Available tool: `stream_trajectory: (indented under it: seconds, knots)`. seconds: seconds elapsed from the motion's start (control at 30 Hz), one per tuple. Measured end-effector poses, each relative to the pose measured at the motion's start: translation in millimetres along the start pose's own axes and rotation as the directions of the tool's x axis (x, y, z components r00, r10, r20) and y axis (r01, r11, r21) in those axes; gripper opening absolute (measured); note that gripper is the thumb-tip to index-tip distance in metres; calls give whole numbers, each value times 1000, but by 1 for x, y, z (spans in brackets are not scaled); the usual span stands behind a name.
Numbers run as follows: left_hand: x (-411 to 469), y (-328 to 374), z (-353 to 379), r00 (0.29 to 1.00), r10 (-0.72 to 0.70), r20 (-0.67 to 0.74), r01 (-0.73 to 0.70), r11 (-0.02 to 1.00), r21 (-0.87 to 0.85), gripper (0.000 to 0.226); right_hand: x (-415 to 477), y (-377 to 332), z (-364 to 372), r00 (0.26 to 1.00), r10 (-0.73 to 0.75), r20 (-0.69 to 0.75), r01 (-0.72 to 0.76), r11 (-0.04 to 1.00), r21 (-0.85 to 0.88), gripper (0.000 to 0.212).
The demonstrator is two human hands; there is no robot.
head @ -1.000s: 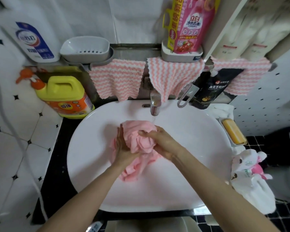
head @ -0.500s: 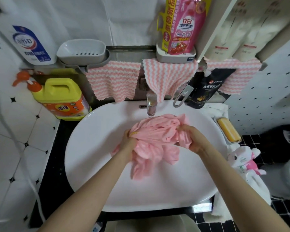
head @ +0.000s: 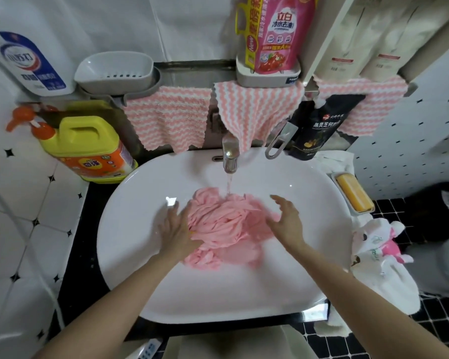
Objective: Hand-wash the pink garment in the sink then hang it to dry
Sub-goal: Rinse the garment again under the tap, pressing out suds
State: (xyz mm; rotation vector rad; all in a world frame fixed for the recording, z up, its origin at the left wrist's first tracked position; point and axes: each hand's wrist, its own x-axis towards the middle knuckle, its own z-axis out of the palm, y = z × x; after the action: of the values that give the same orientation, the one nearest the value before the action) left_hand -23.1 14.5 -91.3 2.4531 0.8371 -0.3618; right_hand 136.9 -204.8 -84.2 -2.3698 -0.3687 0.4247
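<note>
White sink (head: 244,294) holds the pink garment (head: 226,224) just below the running tap (head: 230,156), probably sodden, limp and slippery, left hand (head: 175,229) and right hand (head: 287,218) flanking it, fingers (head: 178,212) spread, gripping nothing; best gathered in bunched handfuls.

Location type: domestic bathroom or wash area. Indicators:
- white oval sink (head: 130,268) set in a black counter (head: 75,255), with water running from a chrome faucet (head: 230,156)
- white wall tiles (head: 16,242) with small black diamond insets; black mosaic floor tiles (head: 441,322)
- yellow detergent jug (head: 88,149) and bar of soap (head: 353,191) beside the sink
- striped cloths (head: 166,120) hung under a shelf carrying a pink cleaning-product pouch (head: 278,35)
</note>
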Motion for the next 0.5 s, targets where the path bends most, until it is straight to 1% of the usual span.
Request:
stream_trajectory:
  seconds: [0.03, 0.07, 0.1, 0.13, 0.17, 0.2, 0.23, 0.3, 0.4, 0.43, 0.5]
  knots:
    - [3, 0, 3, 991, 128, 38, -132, 979, 152, 126, -5, -3, 9, 976, -160, 146, 174, 981, -83, 78]
    - [6, -2, 8, 971, 221, 93, -239, 930, 280, 135, -8, -4, 20, 913, -256, 318, 320, 932, -168, 96]
    - [9, -5, 13, 954, 269, 134, -301, 866, 399, 142, -9, -3, 32, 842, -277, 464, 426, 868, -255, 110]
    - [12, -9, 18, 945, 277, 177, -328, 801, 500, 148, -11, 0, 43, 787, -262, 558, 503, 797, -335, 117]
    - [14, -12, 20, 943, 263, 205, -334, 750, 571, 153, -11, 4, 52, 756, -252, 605, 557, 734, -390, 119]
    - [16, -14, 22, 940, 263, 215, -340, 714, 612, 156, -9, 10, 62, 746, -247, 618, 581, 695, -423, 119]
    - [18, -15, 22, 933, 284, 219, -358, 695, 623, 157, -6, 13, 68, 749, -245, 616, 584, 682, -440, 117]
    - [30, -15, 24, 913, 327, 244, -406, 672, 619, 153, 4, 18, 78, 771, -242, 589, 566, 683, -461, 116]
    - [53, -14, 28, 881, 387, 273, -473, 683, 557, 141, 21, 21, 87, 794, -212, 570, 543, 671, -506, 116]
    - [59, -15, 31, 871, 410, 269, -489, 677, 550, 136, 26, 22, 89, 797, -216, 564, 543, 663, -514, 117]
    - [69, -17, 38, 866, 426, 260, -497, 682, 537, 133, 33, 26, 93, 792, -240, 561, 555, 665, -499, 118]
